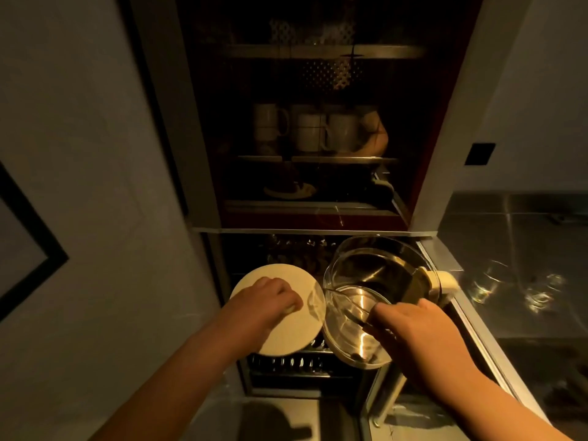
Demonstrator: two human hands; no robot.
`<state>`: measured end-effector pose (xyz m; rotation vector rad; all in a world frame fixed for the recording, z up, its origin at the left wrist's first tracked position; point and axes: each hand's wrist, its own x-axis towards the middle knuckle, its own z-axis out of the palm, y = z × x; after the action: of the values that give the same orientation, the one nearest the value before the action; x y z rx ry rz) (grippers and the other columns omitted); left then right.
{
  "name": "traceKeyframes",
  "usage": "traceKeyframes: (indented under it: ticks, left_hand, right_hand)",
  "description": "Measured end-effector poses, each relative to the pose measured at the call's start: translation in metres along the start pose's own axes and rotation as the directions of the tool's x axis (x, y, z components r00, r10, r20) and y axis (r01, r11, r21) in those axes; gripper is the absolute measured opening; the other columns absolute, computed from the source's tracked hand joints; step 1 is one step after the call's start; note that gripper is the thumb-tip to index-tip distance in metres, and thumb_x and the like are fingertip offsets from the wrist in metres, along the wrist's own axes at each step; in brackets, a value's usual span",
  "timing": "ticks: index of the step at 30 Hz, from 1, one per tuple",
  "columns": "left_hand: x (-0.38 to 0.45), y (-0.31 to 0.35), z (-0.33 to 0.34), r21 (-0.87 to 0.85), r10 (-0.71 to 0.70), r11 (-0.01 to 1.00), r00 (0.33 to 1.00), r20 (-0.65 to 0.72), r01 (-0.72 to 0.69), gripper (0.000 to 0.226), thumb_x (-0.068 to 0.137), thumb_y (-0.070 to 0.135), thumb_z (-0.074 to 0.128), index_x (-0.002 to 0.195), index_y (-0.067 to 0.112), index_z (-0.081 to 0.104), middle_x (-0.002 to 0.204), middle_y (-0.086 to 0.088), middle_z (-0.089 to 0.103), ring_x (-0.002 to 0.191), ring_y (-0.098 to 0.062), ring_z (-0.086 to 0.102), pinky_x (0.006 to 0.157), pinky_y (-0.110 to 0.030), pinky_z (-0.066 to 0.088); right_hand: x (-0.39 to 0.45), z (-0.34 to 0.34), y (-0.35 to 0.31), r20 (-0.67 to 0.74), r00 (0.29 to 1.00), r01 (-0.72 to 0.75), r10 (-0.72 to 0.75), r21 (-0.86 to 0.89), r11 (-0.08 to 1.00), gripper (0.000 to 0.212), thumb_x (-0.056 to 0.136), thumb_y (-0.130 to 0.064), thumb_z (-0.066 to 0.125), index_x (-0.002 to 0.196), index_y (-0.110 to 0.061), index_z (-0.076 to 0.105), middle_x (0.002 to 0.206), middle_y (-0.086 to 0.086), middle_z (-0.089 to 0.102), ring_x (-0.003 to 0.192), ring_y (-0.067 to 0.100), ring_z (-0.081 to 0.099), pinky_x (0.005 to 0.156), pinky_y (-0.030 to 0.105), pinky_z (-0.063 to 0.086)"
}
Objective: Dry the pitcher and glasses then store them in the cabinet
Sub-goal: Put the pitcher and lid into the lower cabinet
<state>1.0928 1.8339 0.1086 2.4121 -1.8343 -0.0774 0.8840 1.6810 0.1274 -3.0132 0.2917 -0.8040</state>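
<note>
Glass pitcher [378,281], tilted at the open cabinet [315,218], right hand [413,326] fingers curled on its handle, left hand [270,297] gripping a pale round lid [280,338]; glasses [509,288] wait on the table [525,249]; advise steadying before shelving.

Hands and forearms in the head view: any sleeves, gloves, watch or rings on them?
None visible. The left hand and right hand are bare, with no gloves, and both forearms are bare right to the frame's bottom edge. No watch or bracelet shows at either wrist. Dim light leaves rings on the fingers uncertain.
</note>
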Motion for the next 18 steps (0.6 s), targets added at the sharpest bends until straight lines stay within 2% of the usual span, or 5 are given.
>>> traceKeyframes:
  ticks: [18]
  left_hand:
    - [0.015,-0.013,0.026,0.018,0.055,0.998,0.998,0.008,-0.056,0.053,0.087,0.011,0.059,0.133,0.032,0.040,0.139,0.009,0.034,0.127,-0.014,0.028,0.092,-0.029,0.036]
  right_hand:
    - [-0.010,0.038,0.007,0.038,0.997,-0.064,0.064,-0.004,0.998,0.036,0.047,-0.017,0.091,0.069,-0.025,0.063,0.054,-0.014,0.058,0.044,0.004,0.052,0.046,0.021,0.040]
